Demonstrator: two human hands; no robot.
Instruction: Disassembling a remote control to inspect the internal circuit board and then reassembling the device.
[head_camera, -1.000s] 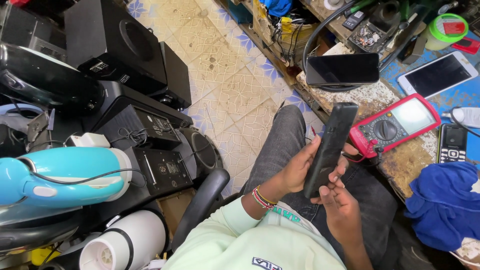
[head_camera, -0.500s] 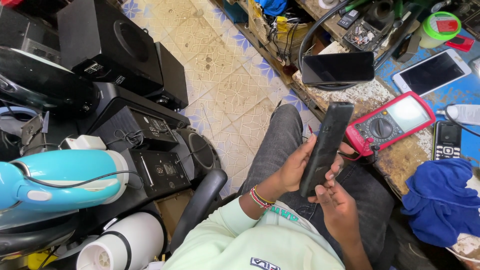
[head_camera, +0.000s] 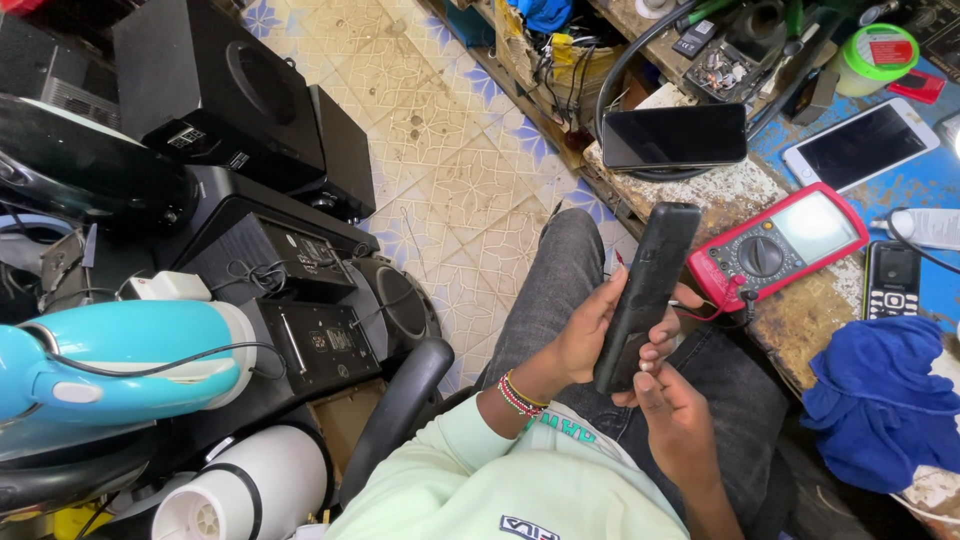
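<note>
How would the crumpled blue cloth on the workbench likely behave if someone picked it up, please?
The crumpled blue cloth would probably go floppy and drape, since it lies in soft folds. It looks light for its bulk. It seems unlikely to roll or break, though the part overhanging the worn workbench might slide off.

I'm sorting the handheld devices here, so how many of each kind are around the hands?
Long black remote, held in the left hand and right hand: 1
Smartphones, black and white: 2
Keypad phone: 1
Red multimeter: 1
Total: 5
</note>
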